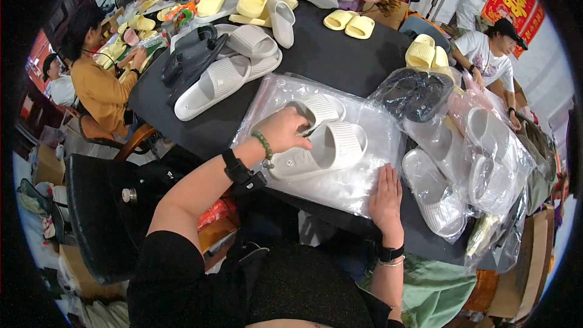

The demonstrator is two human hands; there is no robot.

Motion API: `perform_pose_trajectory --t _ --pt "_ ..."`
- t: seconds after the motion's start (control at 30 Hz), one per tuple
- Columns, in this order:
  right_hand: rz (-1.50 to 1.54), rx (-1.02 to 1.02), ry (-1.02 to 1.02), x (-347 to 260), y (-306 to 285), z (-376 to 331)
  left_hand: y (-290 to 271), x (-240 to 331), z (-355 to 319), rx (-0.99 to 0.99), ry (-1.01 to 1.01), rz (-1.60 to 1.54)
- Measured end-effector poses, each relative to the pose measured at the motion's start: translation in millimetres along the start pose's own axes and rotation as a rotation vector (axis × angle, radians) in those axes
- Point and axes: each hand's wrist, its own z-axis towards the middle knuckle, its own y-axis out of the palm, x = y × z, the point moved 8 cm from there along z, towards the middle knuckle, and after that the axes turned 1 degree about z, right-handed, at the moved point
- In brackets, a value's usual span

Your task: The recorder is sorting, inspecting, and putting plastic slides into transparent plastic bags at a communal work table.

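Note:
A pair of light grey slide sandals (pixel 334 149) lies side by side on a stack of clear plastic bags (pixel 355 191) at the table's near edge. My left hand (pixel 282 130) reaches over their heel ends, fingers and thumb closed on the inner edges where the two meet. Part of the far sandal is hidden under that hand. Flat on the right front corner of the bags rests my right hand (pixel 386 197), fingers stretched out and holding nothing.
Grey slides (pixel 212 85) and a black bagged pair (pixel 197 54) lie left on the dark table (pixel 328 42). Bagged grey slides (pixel 434 191) crowd the right side. Yellow slides (pixel 350 24) sit farther back. A black chair (pixel 100 218) stands left. Other people sit around the table.

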Motion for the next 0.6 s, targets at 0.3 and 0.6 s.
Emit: perform_pose_trajectory --t 0.3,0.6 --pt "-0.009 -0.032 0.030 0.2 0.1 0.6 3.2 -21.6 5.9 0.065 -0.035 -0.121" --pt "-0.018 -0.017 0.020 -0.7 -2.8 0.9 -3.7 21.9 8.1 0.041 0.117 -0.055"
